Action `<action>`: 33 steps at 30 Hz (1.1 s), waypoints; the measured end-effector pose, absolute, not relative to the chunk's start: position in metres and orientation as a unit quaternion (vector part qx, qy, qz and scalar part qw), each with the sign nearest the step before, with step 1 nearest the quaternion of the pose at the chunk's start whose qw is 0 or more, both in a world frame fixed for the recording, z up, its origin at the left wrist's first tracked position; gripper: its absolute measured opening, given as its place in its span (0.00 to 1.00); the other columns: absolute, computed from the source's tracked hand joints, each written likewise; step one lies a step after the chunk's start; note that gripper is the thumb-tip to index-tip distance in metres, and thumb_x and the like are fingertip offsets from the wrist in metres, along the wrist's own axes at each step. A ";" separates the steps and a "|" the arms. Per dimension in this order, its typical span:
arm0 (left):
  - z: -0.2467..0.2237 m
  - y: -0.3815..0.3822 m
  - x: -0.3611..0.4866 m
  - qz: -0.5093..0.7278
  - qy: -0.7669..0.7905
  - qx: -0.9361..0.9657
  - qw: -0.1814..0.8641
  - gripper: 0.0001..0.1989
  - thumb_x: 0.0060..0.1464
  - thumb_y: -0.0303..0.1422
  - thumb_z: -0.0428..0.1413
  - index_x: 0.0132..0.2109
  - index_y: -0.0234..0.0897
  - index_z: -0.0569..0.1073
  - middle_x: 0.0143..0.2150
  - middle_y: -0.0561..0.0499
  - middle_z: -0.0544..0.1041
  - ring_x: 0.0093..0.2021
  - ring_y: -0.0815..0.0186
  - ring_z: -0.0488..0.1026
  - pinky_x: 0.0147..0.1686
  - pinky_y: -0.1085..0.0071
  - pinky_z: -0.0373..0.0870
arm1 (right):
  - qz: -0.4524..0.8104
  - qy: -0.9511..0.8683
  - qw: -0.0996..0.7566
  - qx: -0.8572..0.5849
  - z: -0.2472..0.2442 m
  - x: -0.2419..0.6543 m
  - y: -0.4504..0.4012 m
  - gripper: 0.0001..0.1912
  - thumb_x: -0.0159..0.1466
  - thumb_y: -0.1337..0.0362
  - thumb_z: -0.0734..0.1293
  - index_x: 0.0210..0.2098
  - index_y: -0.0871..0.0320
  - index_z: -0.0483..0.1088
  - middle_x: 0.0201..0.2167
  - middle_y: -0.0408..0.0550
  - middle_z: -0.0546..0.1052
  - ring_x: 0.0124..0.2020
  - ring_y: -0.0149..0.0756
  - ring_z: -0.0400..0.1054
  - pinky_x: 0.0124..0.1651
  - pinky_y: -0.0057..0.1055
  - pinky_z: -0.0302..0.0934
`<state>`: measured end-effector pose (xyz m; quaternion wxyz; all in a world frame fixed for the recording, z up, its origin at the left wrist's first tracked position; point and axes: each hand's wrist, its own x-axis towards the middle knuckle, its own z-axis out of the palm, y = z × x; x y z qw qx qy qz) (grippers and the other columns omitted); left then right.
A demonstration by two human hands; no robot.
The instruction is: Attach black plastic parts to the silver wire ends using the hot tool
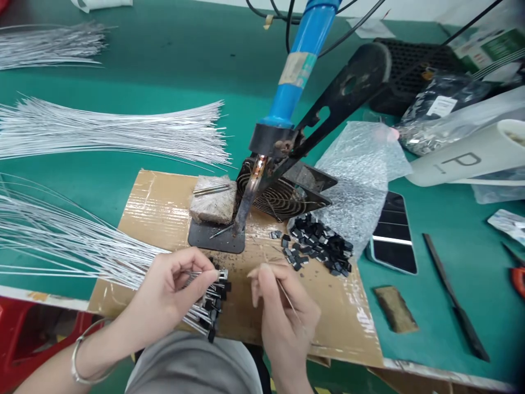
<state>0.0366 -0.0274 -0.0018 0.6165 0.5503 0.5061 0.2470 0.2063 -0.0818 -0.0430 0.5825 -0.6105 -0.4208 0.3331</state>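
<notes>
My left hand (pixel 174 293) is closed, thumb and forefinger pinched at the end of a white cable, beside a small metal connector (pixel 222 273). Below those fingers lie several cable ends with black connectors (pixel 214 312). My right hand (pixel 283 306) pinches a thin strand of solder wire (pixel 289 298), which runs back across the palm. A gap separates the two hands over the cardboard (pixel 241 312). Above them a soldering iron (pixel 287 93) with a blue handle is fixed in a black stand (pixel 344 82), its tip pointing down.
Bundles of white cables (pixel 115 131) lie at left. Behind the iron is a fan (pixel 283 191), near a grey block (pixel 213 200). Loose black connectors (pixel 320 243) are heaped by bubble wrap (pixel 353 164). A phone (pixel 394 235), a sponge piece (pixel 396 309) and a file (pixel 455 298) lie right.
</notes>
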 end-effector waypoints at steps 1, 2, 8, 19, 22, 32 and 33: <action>-0.002 -0.027 0.037 0.247 0.505 0.548 0.620 0.13 0.64 0.38 0.59 0.33 0.35 0.75 0.24 0.57 0.66 0.24 0.72 0.57 0.22 0.75 0.52 | 0.357 -0.405 0.578 -0.612 -0.042 0.205 -0.082 0.13 0.74 0.62 0.68 0.33 0.54 0.79 0.25 0.39 0.70 0.23 0.26 0.62 0.26 0.26 0.55; -0.001 -0.027 0.036 0.250 0.504 0.544 0.622 0.13 0.64 0.38 0.59 0.33 0.35 0.75 0.24 0.57 0.66 0.24 0.72 0.57 0.22 0.75 0.53 | 0.383 -0.394 0.572 -0.609 -0.041 0.203 -0.082 0.12 0.73 0.61 0.68 0.35 0.53 0.81 0.26 0.40 0.72 0.23 0.26 0.63 0.25 0.25 0.56; 0.000 -0.026 0.038 0.260 0.499 0.538 0.627 0.12 0.64 0.38 0.59 0.34 0.35 0.76 0.25 0.56 0.68 0.25 0.71 0.59 0.23 0.75 0.56 | 0.474 -0.393 0.578 -0.536 -0.047 0.198 -0.083 0.08 0.71 0.61 0.71 0.42 0.49 0.86 0.27 0.43 0.77 0.21 0.25 0.65 0.24 0.23 0.61; -0.009 -0.034 0.036 0.235 0.511 0.561 0.607 0.17 0.68 0.44 0.55 0.36 0.36 0.74 0.27 0.55 0.68 0.26 0.69 0.57 0.25 0.71 0.53 | 0.574 -0.295 0.602 -0.470 -0.054 0.195 -0.084 0.04 0.67 0.59 0.76 0.38 0.50 0.86 0.27 0.42 0.77 0.20 0.22 0.64 0.22 0.20 0.59; -0.010 -0.036 0.036 0.235 0.511 0.563 0.606 0.16 0.68 0.44 0.55 0.36 0.37 0.74 0.26 0.56 0.67 0.26 0.69 0.57 0.25 0.72 0.53 | 0.588 -0.277 0.596 -0.471 -0.055 0.195 -0.084 0.05 0.66 0.59 0.77 0.36 0.51 0.86 0.27 0.42 0.77 0.19 0.22 0.63 0.22 0.20 0.59; -0.007 -0.036 0.037 0.229 0.507 0.578 0.597 0.16 0.70 0.42 0.54 0.35 0.37 0.73 0.26 0.56 0.67 0.26 0.69 0.57 0.25 0.72 0.53 | 0.608 -0.207 0.576 -0.505 -0.039 0.194 -0.083 0.12 0.60 0.54 0.80 0.30 0.55 0.84 0.24 0.41 0.74 0.20 0.25 0.61 0.23 0.25 0.55; -0.007 -0.036 0.037 0.228 0.507 0.579 0.596 0.16 0.69 0.42 0.55 0.35 0.37 0.73 0.26 0.56 0.67 0.26 0.69 0.57 0.25 0.72 0.53 | 0.613 -0.204 0.573 -0.504 -0.038 0.195 -0.083 0.12 0.60 0.54 0.81 0.30 0.56 0.84 0.24 0.41 0.74 0.20 0.25 0.61 0.24 0.25 0.55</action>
